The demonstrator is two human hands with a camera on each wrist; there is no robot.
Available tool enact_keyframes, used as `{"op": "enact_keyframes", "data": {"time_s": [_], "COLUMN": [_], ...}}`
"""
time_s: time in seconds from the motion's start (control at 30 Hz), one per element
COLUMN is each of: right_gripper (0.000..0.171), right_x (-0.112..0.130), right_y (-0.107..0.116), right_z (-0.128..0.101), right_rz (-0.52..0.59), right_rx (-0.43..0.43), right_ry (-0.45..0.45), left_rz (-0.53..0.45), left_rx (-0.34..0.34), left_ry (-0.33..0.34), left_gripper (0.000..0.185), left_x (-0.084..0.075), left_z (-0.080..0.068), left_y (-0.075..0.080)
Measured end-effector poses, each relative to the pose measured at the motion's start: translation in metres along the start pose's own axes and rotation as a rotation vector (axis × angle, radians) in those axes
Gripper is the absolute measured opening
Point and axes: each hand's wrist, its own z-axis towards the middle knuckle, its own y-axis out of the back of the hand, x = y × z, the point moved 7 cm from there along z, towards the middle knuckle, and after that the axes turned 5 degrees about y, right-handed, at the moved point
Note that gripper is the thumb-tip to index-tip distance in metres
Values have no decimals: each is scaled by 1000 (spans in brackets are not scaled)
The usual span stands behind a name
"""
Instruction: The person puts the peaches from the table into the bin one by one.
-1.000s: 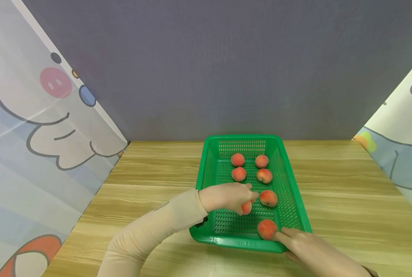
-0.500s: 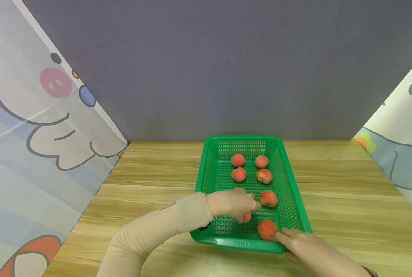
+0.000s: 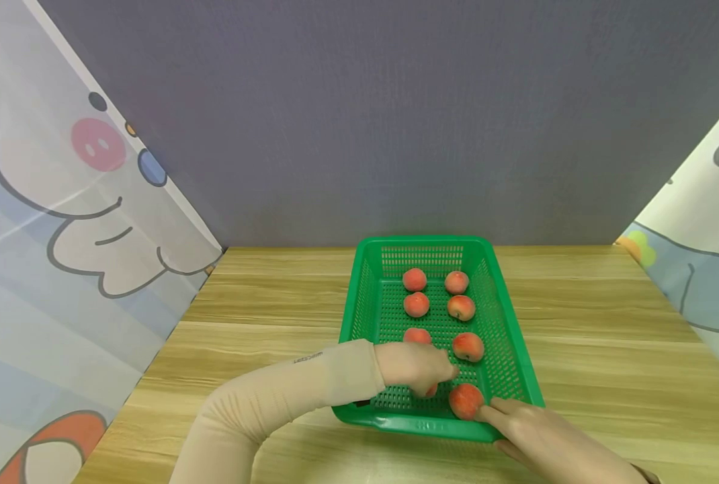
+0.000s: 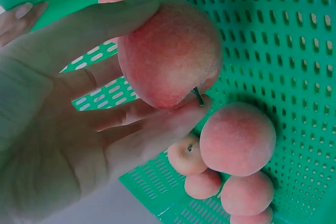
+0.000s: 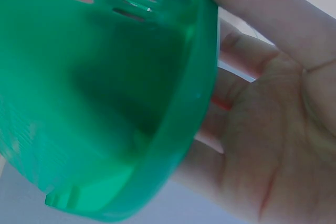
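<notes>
A green perforated basket (image 3: 507, 356) on the wooden table holds several pink-red peaches in two rows. My left hand (image 3: 439, 382) is low over the basket's near end and grips one peach (image 3: 431, 390) between thumb and fingers. In the left wrist view the held peach (image 4: 168, 51) sits in my left hand (image 4: 177, 52), stem toward the fingers, just above the basket floor (image 4: 283, 35). My right hand (image 3: 519, 420) holds the basket's near right corner, its fingers (image 3: 498, 405) over the rim next to the nearest peach (image 3: 466, 400). The right wrist view shows the rim (image 5: 194, 103) held across the palm of my right hand (image 5: 273, 145).
Peaches lie at the far end (image 3: 414, 279), (image 3: 456, 282), (image 3: 416, 304), (image 3: 461, 307) and in the middle (image 3: 417, 335), (image 3: 468, 346). Cartoon-printed curtains (image 3: 63, 222) close in both sides, and a grey wall (image 3: 359, 121) stands behind. Bare table (image 3: 607, 349) lies around the basket.
My left hand has carried its peach toward the basket's near edge and lower, uncovering the middle-left peach. The right hand and the basket have stayed put.
</notes>
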Motion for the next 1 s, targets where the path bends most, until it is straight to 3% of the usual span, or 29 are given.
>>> {"op": "enact_keyframes", "data": {"time_s": [0.2, 0.6, 1.0], "right_gripper": [38, 37, 36], "right_x": [1, -1, -2], "right_y": [1, -1, -2], "right_z": [0, 0, 0], "right_rz": [-4, -9, 3], "right_rx": [-9, 10, 25], "right_ry": [3, -8, -16], "left_rz": [11, 8, -4], "left_rx": [10, 46, 47], "left_ry": [-4, 29, 21], "left_gripper": [46, 52, 54], "left_x": [-2, -3, -4], "left_z": [5, 9, 11], "left_y": [-6, -14, -17]}}
